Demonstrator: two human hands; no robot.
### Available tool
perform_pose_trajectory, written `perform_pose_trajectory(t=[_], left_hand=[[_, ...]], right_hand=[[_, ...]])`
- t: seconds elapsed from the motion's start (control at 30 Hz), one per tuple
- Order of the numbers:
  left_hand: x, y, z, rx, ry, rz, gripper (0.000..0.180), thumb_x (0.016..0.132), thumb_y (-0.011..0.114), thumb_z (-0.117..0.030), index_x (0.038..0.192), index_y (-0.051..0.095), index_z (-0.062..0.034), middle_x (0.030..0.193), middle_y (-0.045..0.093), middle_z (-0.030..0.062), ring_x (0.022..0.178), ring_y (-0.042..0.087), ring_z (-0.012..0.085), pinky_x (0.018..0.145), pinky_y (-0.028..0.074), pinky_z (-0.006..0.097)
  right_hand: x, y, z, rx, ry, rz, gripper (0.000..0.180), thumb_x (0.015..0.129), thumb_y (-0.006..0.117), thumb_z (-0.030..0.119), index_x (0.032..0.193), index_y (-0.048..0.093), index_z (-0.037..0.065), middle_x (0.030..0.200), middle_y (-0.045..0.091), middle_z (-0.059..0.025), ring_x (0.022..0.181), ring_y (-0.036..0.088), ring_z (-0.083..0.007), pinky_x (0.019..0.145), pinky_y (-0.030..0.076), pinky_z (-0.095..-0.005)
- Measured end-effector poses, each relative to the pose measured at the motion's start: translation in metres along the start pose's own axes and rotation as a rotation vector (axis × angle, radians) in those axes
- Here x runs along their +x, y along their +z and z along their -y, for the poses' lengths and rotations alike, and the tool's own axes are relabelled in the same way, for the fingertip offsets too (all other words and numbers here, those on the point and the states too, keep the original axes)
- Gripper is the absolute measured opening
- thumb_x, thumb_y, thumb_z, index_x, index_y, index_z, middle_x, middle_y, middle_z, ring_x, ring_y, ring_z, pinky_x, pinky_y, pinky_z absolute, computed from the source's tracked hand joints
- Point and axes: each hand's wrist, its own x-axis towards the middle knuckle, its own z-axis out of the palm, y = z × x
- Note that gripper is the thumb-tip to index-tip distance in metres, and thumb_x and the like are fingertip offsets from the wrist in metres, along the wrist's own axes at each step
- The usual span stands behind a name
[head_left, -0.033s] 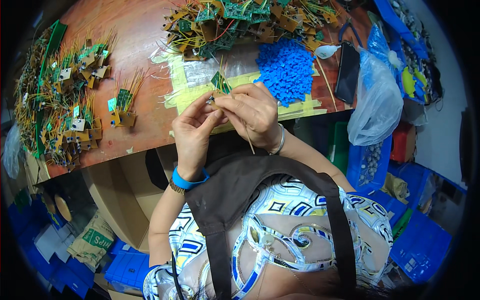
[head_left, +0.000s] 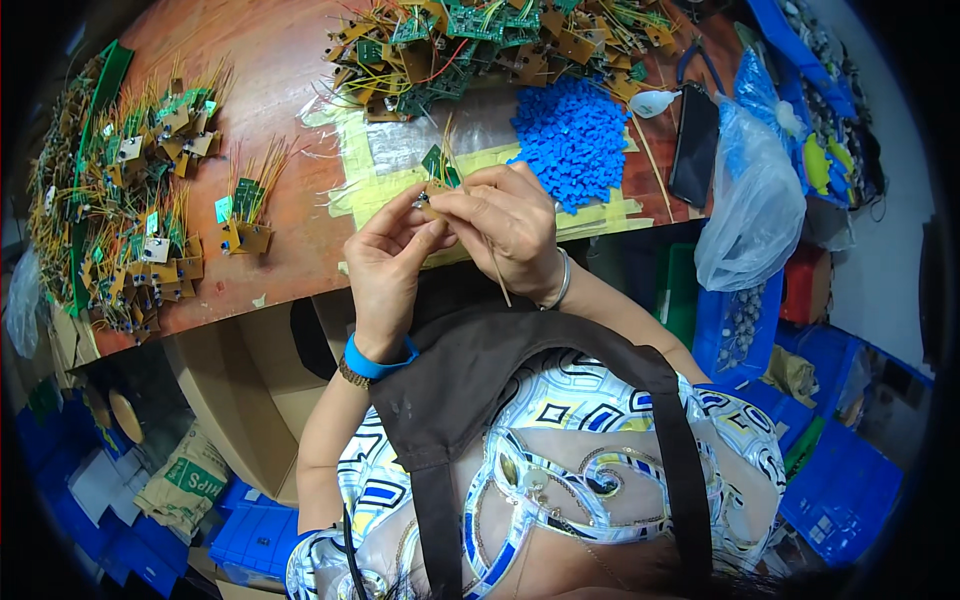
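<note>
Both hands meet over the front edge of the bench around a small brown circuit board (head_left: pixel 432 196) with black and silver parts. A green board (head_left: pixel 440 167) with thin yellow and red wires stands up just beyond the fingers. My left hand (head_left: pixel 392 255) is closed, pinching the brown board's left side. From the right, my right hand (head_left: pixel 508 225) closes its thumb and forefinger on the same board. A thin light stick (head_left: pixel 498 275) pokes out below the right hand's fingers. Part of the boards is hidden by the fingertips.
Small blue plastic pieces (head_left: pixel 572 140) lie heaped on yellow tape, right of my hands. Wired boards are piled at the back (head_left: pixel 480 50) and left (head_left: pixel 150 250). A black phone (head_left: pixel 694 145), pliers (head_left: pixel 700 65) and a clear bag (head_left: pixel 750 210) sit at right. A cardboard box (head_left: pixel 235 390) stands below the bench.
</note>
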Motion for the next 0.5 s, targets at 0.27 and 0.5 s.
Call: perform_pose_trajectory(t=[0.27, 0.5], left_hand=[[0.0005, 0.0009, 0.0018, 0.022, 0.010, -0.020, 0.039, 0.088, 0.061, 0.009, 0.127, 0.057, 0.0062, 0.097, 0.067, 0.0103, 0.086, 0.066, 0.0150, 0.080, 0.058, 0.028], [-0.0011, 0.0011, 0.0040, 0.073, 0.042, -0.033, 0.039, 0.088, 0.060, 0.010, 0.127, 0.057, 0.0057, 0.096, 0.067, 0.0095, 0.087, 0.066, 0.0146, 0.080, 0.058, 0.029]], right_hand=[[-0.0003, 0.0011, 0.0087, -0.181, -0.034, 0.015, 0.029, 0.066, 0.076, 0.007, 0.094, 0.068, 0.009, 0.082, 0.070, -0.0011, 0.078, 0.065, -0.0211, 0.069, 0.042, -0.0358], [-0.0024, 0.0039, 0.0063, -0.192, -0.059, 0.005, 0.028, 0.067, 0.074, 0.007, 0.095, 0.067, 0.007, 0.086, 0.070, -0.0036, 0.082, 0.066, -0.0213, 0.071, 0.044, -0.0363]])
